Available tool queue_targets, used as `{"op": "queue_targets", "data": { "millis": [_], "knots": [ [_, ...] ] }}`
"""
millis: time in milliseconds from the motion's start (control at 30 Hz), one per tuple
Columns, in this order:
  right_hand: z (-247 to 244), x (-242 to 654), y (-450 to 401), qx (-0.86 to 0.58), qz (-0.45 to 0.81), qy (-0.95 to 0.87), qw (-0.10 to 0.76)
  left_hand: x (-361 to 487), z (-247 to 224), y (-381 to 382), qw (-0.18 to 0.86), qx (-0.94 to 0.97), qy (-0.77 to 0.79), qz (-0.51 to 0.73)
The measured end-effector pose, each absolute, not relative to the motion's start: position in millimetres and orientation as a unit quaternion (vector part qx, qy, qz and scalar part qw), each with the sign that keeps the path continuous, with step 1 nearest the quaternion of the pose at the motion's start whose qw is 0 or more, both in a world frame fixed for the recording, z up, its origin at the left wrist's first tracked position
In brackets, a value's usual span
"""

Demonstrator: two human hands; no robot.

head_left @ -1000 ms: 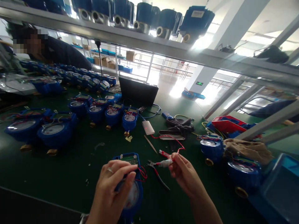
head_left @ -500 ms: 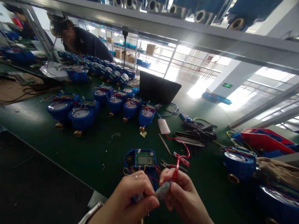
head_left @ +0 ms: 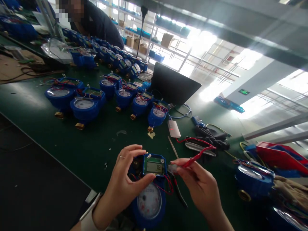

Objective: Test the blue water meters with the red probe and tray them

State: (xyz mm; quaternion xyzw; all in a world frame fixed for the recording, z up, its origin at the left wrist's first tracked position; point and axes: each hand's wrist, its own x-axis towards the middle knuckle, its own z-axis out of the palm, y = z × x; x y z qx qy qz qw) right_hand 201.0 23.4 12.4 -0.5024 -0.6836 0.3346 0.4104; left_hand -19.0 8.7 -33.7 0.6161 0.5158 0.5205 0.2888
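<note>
In front of me lies a blue water meter with a round dial and a small display reading 0.2. My left hand spans its display housing, fingers at the upper edge and thumb at the lower one. Between the thumb and fingers of my right hand is the greyish, translucent end piece of a red cable. That end is close against the housing's right side; whether it touches is unclear. Red wires loop out of the meter. Pliers lie beside it, partly hidden.
Several blue meters stand behind on the green table. The red cable runs from a white box near a laptop. A thin stick and an open case lie nearby. Another person leans over at the far left.
My left hand has let go of the cable end and moved up onto the meter's housing. My right hand has carried the end to the housing's right side. The view has shifted.
</note>
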Motion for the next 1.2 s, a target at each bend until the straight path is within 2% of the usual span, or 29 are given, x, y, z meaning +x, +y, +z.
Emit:
{"op": "queue_targets", "data": {
  "millis": [133, 233, 467, 1200],
  "knots": [
    [6.5, 200.2, 17.9, -0.519, 0.366, -0.675, 0.376, -11.8, -47.2, 14.1, 0.348, 0.642, 0.516, 0.448],
    [4.8, 201.8, 10.4, -0.537, 0.365, -0.666, 0.367, -8.3, -50.8, 12.7, 0.354, 0.644, 0.524, 0.430],
    [5.6, 205.1, 5.8, -0.546, 0.263, -0.718, 0.342, -6.0, -46.6, 11.7, 0.342, 0.641, 0.530, 0.437],
    [5.9, 201.3, 6.4, -0.537, 0.245, -0.737, 0.329, -5.2, -46.0, 13.0, 0.351, 0.645, 0.517, 0.440]
  ]
}}
